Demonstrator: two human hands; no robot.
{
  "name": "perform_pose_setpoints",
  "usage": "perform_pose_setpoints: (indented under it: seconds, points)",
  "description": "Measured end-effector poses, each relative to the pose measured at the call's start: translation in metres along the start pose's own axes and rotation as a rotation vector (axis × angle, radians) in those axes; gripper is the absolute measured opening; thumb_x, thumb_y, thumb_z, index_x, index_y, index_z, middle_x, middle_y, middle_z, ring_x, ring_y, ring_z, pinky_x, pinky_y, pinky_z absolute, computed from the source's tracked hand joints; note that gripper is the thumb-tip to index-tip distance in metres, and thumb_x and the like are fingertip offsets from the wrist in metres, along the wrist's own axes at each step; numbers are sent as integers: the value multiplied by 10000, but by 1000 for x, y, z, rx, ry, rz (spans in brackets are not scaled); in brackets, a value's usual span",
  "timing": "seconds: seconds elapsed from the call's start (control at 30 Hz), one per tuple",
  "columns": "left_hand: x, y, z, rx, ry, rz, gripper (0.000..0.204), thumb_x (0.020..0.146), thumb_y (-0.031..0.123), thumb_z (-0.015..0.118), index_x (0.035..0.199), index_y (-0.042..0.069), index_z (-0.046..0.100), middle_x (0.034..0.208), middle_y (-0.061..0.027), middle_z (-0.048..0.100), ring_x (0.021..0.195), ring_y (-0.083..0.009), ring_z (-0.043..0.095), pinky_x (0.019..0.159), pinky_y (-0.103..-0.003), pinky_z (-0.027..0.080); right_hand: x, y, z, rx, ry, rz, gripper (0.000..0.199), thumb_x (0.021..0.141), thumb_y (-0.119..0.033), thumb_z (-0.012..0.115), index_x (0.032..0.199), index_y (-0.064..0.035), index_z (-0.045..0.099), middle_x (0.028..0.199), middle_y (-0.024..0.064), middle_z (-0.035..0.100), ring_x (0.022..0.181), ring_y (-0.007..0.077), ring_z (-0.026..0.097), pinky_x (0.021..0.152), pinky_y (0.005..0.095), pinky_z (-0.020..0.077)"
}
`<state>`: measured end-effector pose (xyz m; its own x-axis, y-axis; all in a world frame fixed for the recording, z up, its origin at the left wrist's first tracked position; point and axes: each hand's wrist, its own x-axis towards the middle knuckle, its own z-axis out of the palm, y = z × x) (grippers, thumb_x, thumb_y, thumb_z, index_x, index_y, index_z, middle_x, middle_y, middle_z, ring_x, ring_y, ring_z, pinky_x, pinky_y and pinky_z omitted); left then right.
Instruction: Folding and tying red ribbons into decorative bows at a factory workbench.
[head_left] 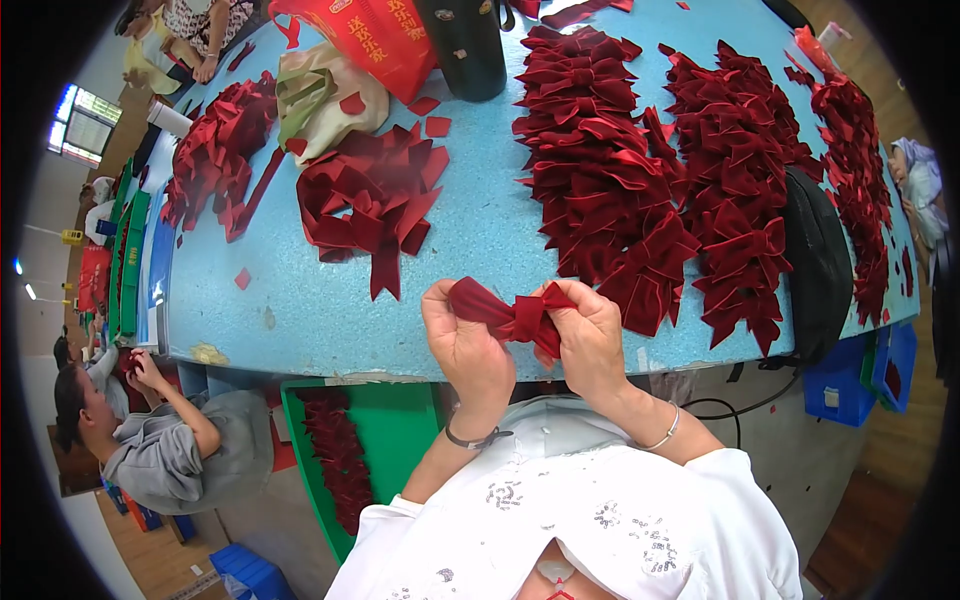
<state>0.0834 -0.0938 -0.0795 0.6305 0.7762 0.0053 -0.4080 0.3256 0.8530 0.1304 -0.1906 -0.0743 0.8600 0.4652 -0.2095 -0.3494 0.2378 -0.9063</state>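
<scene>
Across the blue table (470, 225), red bows (590, 150) are piled in long rows — loose red strips (375, 185) are heaped to their left. One single bow (527, 318) is held by the near edge — its left end is pinched by the left hand (465, 350), its right side by the right hand (592, 345).

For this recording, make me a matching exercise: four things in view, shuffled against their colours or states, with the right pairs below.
1. Left hand and right hand
2. Cylinder beside the red bag
3. Crate beside the white shirt
4. Table

A. green, red fabric inside
B. light blue
C. gripping a bow
D. black

Pairs: 1-C, 2-D, 3-A, 4-B
</scene>
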Motion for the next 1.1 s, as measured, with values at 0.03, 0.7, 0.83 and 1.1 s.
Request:
perform_pose_setpoints:
  seconds: [0.03, 0.7, 0.83, 1.1]
  points:
    - [1, 1, 1, -1, -4, 0, 118, 930, 89, 497, 1012, 36, 430, 855, -18, 501, 726, -71, 491, 638, -205, 423, 1, 2, -1, 10, -11, 0, 188, 950, -108, 454, 895, 23, 578, 624, 50, 570, 433, 73, 442, 381, 217, 344]
    - [4, 17, 7, 55, -160, -194, 225, 947, 243, 468, 823, 57, 501, 757, -48, 544, 625, -78, 489, 534, -200, 391, 11, 2, -5, -280, 27, -301, 207, 935, -167, 533, 854, 10, 602, 662, -19, 562, 555, 18, 453, 459, 184, 367]
    - [6, 17, 5, -21, -246, -288, 284, 952, 280, 475, 786, 50, 462, 865, -92, 585, 679, -92, 516, 575, -210, 416, 12, 1, -7, -299, 28, -341, 193, 927, -150, 541, 869, 21, 608, 697, -18, 578, 634, 21, 484, 533, 181, 406]
    - [9, 7, -3, -144, -256, -333, 318, 947, 301, 466, 753, 54, 421, 789, -87, 546, 703, -129, 471, 639, -246, 397, 7, 4, -5, -245, 4, -248, 161, 919, -118, 539, 898, 28, 604, 718, -13, 586, 663, 28, 501, 570, 182, 425]
